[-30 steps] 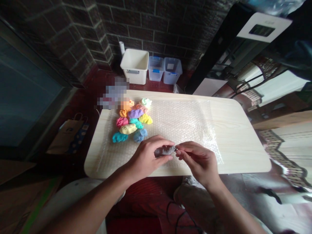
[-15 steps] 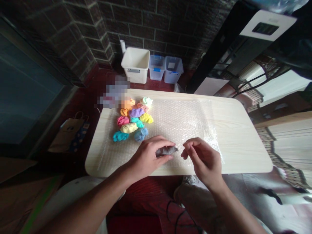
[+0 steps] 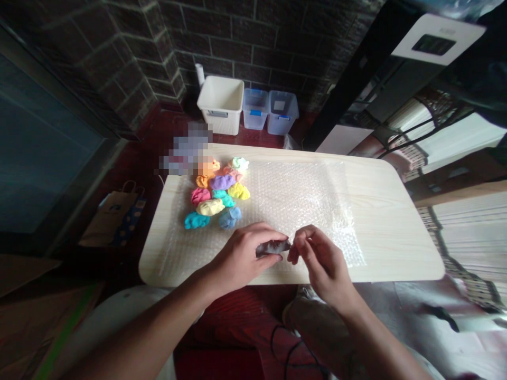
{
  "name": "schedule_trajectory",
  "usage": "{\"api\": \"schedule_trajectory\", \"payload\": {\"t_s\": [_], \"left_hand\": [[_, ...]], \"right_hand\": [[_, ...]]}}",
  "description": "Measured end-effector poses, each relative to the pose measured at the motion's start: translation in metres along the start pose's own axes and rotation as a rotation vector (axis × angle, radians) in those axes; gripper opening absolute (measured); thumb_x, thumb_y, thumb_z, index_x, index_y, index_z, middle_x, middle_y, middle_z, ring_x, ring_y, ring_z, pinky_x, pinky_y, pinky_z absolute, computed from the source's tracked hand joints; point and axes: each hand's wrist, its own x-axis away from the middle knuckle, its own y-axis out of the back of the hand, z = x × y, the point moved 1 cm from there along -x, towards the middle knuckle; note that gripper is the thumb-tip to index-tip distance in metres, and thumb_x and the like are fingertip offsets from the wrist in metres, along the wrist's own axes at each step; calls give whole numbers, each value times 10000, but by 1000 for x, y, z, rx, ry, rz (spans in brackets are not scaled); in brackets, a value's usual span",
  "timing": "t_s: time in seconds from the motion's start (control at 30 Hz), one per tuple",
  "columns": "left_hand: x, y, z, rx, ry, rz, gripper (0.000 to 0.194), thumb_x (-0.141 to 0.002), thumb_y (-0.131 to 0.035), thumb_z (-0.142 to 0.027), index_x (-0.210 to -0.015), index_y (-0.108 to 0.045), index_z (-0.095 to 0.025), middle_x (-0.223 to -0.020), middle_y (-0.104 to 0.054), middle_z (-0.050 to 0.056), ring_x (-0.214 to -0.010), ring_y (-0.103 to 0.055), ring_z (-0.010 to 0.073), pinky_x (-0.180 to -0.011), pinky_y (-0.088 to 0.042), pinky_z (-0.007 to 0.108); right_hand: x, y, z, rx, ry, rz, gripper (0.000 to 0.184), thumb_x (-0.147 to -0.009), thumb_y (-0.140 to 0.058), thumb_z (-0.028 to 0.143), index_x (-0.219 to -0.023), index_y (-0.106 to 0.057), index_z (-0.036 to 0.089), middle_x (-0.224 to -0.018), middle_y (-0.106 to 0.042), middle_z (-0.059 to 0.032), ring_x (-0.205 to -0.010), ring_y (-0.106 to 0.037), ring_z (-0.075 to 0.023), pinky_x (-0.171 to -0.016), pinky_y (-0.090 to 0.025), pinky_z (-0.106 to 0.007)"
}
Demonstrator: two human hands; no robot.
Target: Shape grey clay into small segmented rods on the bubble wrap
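My left hand (image 3: 245, 253) is wrapped around a grey lump of modelling clay (image 3: 273, 247), held above the near edge of the table between thumb and fingers. A small, narrow tip sticks out of the clay on its right side. Right beside that tip, my right hand (image 3: 319, 258) has its thumb and fingers pinched together; what lies between them, if anything, is hidden. Several coloured lumps of clay lie in a cluster at the left, including a blue lump (image 3: 230, 217), a pale yellow lump (image 3: 210, 207), a teal lump (image 3: 197, 220) and a purple lump (image 3: 222, 182).
Bubble wrap (image 3: 293, 195) covers the middle of the pale wooden table (image 3: 396, 221). Beyond it, a white bin (image 3: 221, 105) and two clear plastic boxes (image 3: 282, 113) stand on the floor by a brick wall. Paper bags (image 3: 109, 216) are on the floor to the left.
My right hand drew away from the clay's tip to the right, then came back beside it. My left hand keeps its hold on the grey clay, almost unmoved.
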Motion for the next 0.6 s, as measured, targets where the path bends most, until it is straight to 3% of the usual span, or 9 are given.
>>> {"api": "schedule_trajectory", "payload": {"t_s": [0.1, 0.2, 0.3, 0.5, 0.6], "left_hand": [[-1, 1, -1, -2, 39, -10, 326, -825, -784, -65, -1125, -773, -191, -1025, -756, 56, -915, -710, 179, -817, -561, 289], [-3, 2, -2, 19, 74, -14, 305, -851, -751, -85, -1139, -760, -184, -1012, -753, 53, -901, -709, 172, -786, -562, 269], [-4, 3, -1, 40, 108, -25, 289, -856, -731, -90, -1134, -755, -168, -1012, -760, 58, -917, -718, 174, -802, -570, 269], [-4, 5, 5, 37, 135, -46, 292, -855, -724, -101, -1136, -757, -169, -999, -760, 51, -871, -713, 157, -766, -573, 252], [-5, 8, 10, -3, 129, -69, 290, -863, -717, -103, -1143, -750, -171, -1016, -766, 50, -869, -717, 158, -761, -571, 258]], "right_hand": [[-6, 6, 0, -293, -80, -176, 151, -1024, -663, 337, -926, -665, 221, -873, -704, -9, -709, -694, -130, -628, -553, -247], [-12, 13, -3, -426, -173, -276, 181, -869, -849, 318, -819, -724, 196, -926, -791, -50, -759, -780, -171, -608, -590, -232], [-15, 16, -7, -484, -251, -292, 214, -725, -957, 275, -725, -759, 192, -826, -828, -56, -739, -797, -171, -616, -607, -203], [-16, 14, -11, -545, -345, -251, 234, -590, -1024, 236, -731, -838, 212, -735, -826, -32, -662, -769, -129, -636, -625, -175], [-17, 12, -10, -561, -403, -247, 273, -550, -1043, 269, -733, -851, 201, -645, -788, -23, -575, -727, -120, -540, -601, -168]]}}
